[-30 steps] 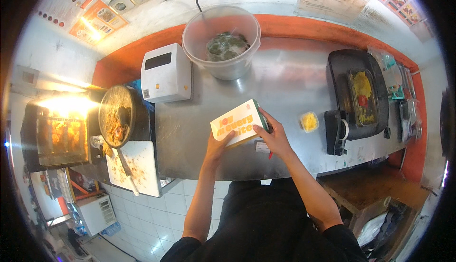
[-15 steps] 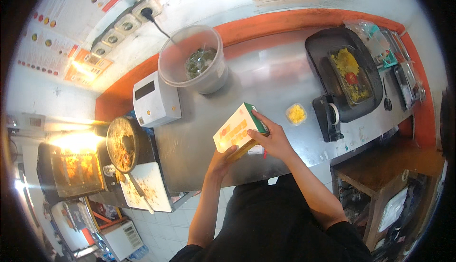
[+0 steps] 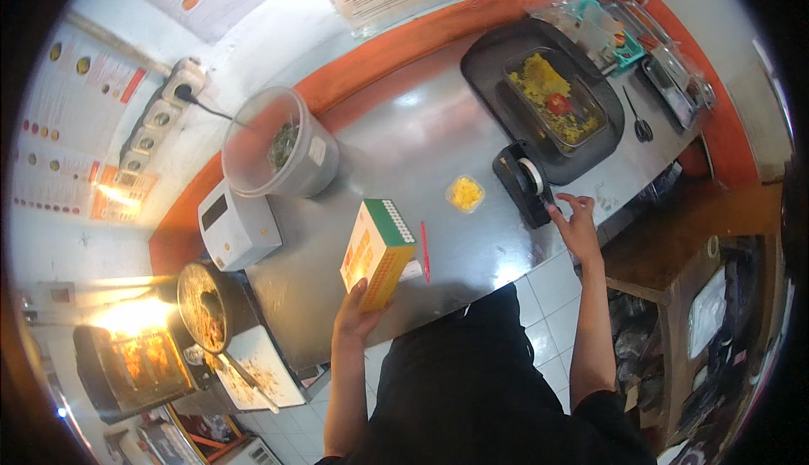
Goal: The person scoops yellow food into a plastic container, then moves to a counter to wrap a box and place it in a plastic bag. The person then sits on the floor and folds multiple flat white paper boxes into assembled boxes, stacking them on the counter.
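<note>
My left hand (image 3: pixel 361 317) is closed around the lower end of a small carton box (image 3: pixel 377 254), orange-yellow and white with a green end, held tilted above the metal counter's near edge. My right hand (image 3: pixel 578 231) reaches to the near end of a black tape dispenser (image 3: pixel 522 185) with a pale roll in it. Its thumb is at the dispenser's end and the other fingers are bent and apart; whether a strip of tape lies between them is too small to tell. On the counter beside the box lies a red pen (image 3: pixel 425 252), next to a small white slip (image 3: pixel 410 271).
A small clear tub of yellow bits (image 3: pixel 465 194) sits left of the dispenser. Behind is a black tray (image 3: pixel 482 73) holding a food container. To the left stand a translucent bucket (image 3: pixel 324 157), a white device (image 3: pixel 240 227), a pan (image 3: pixel 200 301) and a lit food warmer (image 3: pixel 139 355).
My right hand has let go of the box and moved right to the tape dispenser. My left hand keeps the box, now turned more upright. The view has shifted to the right.
</note>
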{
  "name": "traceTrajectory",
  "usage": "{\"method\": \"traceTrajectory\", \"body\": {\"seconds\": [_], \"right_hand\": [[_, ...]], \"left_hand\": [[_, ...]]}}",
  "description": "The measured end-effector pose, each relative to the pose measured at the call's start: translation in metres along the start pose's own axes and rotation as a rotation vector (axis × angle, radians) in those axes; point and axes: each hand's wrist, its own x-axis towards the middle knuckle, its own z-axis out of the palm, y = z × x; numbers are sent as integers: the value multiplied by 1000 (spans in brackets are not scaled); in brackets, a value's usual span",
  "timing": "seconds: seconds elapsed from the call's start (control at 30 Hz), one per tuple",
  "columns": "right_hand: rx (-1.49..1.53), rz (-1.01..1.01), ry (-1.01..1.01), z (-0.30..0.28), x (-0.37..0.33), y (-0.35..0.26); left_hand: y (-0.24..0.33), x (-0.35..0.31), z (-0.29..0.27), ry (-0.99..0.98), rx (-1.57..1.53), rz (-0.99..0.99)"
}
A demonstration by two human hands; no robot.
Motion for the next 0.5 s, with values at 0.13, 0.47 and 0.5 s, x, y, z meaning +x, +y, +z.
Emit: {"method": "traceTrajectory", "body": {"seconds": [0.13,0.47,0.5], "right_hand": [[317,178,-324,13,27,32],[653,58,-207,9,-15,76],[471,-58,-129,25,-11,98]], "left_hand": [[6,-1,7,40,73,-22],[15,-2,-1,-88,-19,-30],[19,-2,4,-123,-36,-31]]}}
